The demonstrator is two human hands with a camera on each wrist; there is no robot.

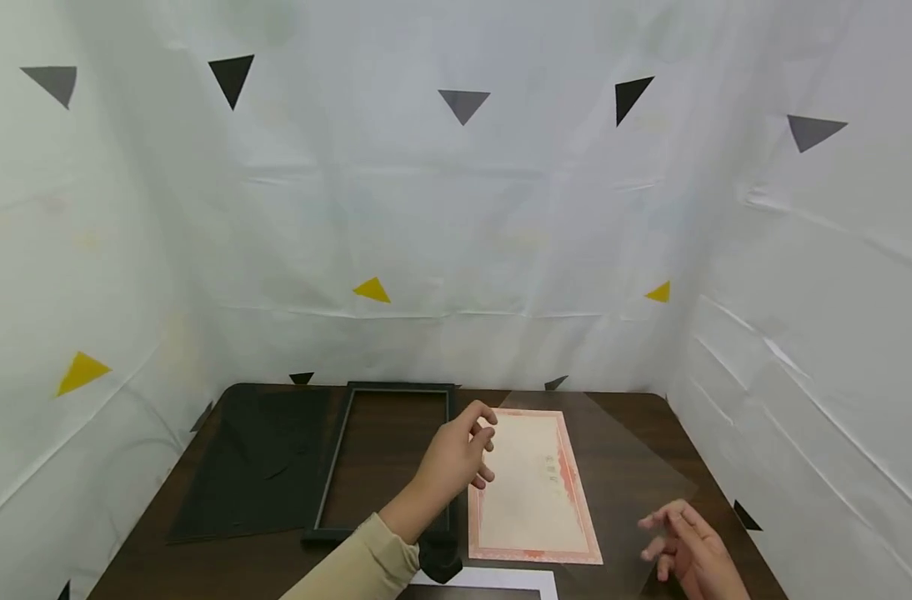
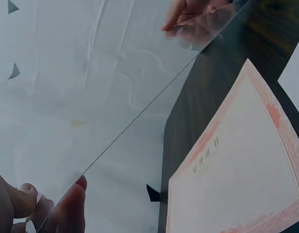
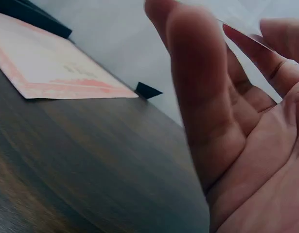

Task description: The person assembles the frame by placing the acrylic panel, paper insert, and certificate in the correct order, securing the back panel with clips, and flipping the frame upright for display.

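A clear transparent sheet (image 1: pixel 624 454) is held up between both hands, tilted above the table. My left hand (image 1: pixel 456 450) pinches one edge of it between thumb and fingers, as the left wrist view shows. At the opposite side my right hand (image 1: pixel 692 550) grips the sheet with curled fingers; in the right wrist view the thin edge of the sheet passes between thumb and fingers. Below and partly behind the sheet lies a cream paper certificate (image 1: pixel 523 492) with a pink-red patterned border, flat on the table.
Left of the certificate lies an empty black picture frame (image 1: pixel 341 450). A dark backing board (image 1: pixel 253 467) lies farther left on the brown table (image 1: pixel 636 417). At the near edge is a white mat border (image 1: pixel 501 577). White sheeting (image 1: pixel 456 225) with triangle markers surrounds the table on three sides.
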